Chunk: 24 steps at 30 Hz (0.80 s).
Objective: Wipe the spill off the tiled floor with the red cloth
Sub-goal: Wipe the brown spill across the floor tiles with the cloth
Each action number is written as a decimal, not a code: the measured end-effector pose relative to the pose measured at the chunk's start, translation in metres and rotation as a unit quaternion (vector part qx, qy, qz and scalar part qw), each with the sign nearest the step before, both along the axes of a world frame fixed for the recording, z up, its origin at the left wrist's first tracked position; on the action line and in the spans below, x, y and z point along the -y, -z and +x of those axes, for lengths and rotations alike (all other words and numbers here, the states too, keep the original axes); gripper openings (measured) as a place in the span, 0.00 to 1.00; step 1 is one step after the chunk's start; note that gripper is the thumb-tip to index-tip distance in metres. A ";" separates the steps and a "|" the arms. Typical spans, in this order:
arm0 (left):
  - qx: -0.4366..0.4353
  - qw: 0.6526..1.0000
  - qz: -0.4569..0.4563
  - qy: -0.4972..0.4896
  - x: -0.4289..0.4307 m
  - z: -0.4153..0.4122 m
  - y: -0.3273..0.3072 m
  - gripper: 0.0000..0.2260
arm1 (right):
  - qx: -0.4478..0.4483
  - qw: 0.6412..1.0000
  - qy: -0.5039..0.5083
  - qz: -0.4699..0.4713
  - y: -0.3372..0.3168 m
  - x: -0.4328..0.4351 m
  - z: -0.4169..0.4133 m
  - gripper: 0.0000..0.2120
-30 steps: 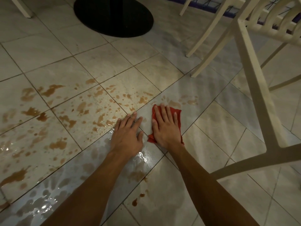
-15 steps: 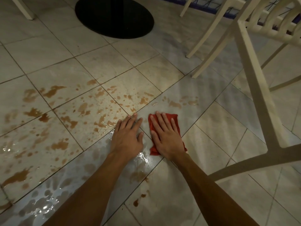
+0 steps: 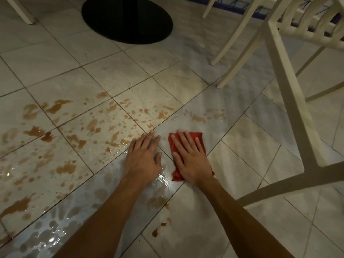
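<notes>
A folded red cloth [image 3: 198, 136] lies flat on the pale tiled floor [image 3: 247, 140]. My right hand [image 3: 189, 159] presses on it with straight, spread fingers and covers most of it. Just to its left, my left hand [image 3: 143, 155] rests flat on the wet tile, fingers straight, holding nothing. Brown spill [image 3: 93, 125] is spattered in many patches across the tiles left of and beyond both hands, and smaller smears [image 3: 206, 116] lie just past the cloth. A few drops [image 3: 158, 229] sit near my forearms.
A white chair frame [image 3: 290, 101] stands close on the right, with one leg near the cloth's far side. A round black table base [image 3: 128, 19] sits at the top centre. Another white leg [image 3: 20, 10] is at the top left.
My right hand has slid the red cloth toward me and slightly right across the tile. My left hand has stayed in place on the floor.
</notes>
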<state>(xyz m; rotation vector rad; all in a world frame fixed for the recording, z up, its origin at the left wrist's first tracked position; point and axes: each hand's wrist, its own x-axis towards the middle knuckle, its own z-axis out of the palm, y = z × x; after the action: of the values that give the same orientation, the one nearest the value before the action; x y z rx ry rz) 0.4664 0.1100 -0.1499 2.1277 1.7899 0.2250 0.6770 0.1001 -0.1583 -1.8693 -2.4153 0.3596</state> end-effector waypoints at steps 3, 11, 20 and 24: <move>-0.003 1.000 -0.004 -0.009 0.002 0.002 -0.002 0.29 | 0.018 0.994 0.111 -0.002 -0.001 -0.009 0.024 0.30; -0.010 1.000 -0.001 -0.016 -0.013 0.020 -0.007 0.28 | 0.000 0.999 0.033 -0.003 -0.002 -0.030 -0.002 0.30; 0.001 1.000 0.007 0.003 -0.043 0.022 -0.006 0.29 | -0.002 0.965 0.262 0.003 0.003 -0.028 0.037 0.30; 0.011 1.000 0.006 0.005 -0.049 0.023 -0.005 0.30 | -0.014 0.950 0.310 -0.021 -0.001 -0.062 0.034 0.31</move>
<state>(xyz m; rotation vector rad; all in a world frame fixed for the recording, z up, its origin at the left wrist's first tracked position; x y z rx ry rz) 0.4891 0.1587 -0.1447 2.1351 1.7688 0.2564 0.7110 0.1626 -0.1570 -2.4733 -1.6729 0.3805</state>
